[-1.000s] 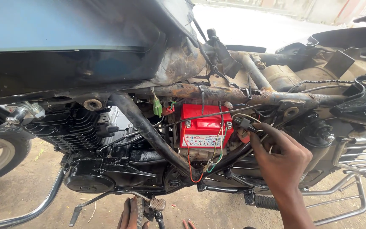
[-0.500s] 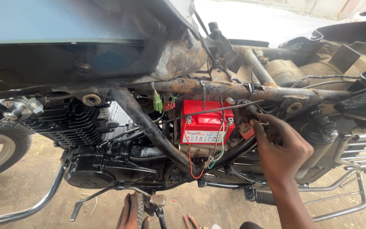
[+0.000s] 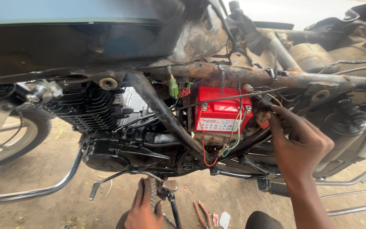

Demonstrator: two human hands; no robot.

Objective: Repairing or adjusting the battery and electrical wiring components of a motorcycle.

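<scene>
My right hand [image 3: 300, 146] pinches a red connector [image 3: 262, 119] beside the red battery [image 3: 221, 112] under the rusty frame [image 3: 250, 76], fingers closed on it; my left hand [image 3: 144, 210] grips the footpeg [image 3: 169, 185] below.

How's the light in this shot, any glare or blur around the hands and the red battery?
Head view: even daylight, the sky strip at top right blown out white; the red battery is sharp and bright, the right hand and left hand are in soft shade, unblurred; straight frame tubes bow slightly toward the edges.

Right hand [image 3: 299, 146] raised, fingers pinched, left hand [image 3: 144, 210] low, resting
</scene>
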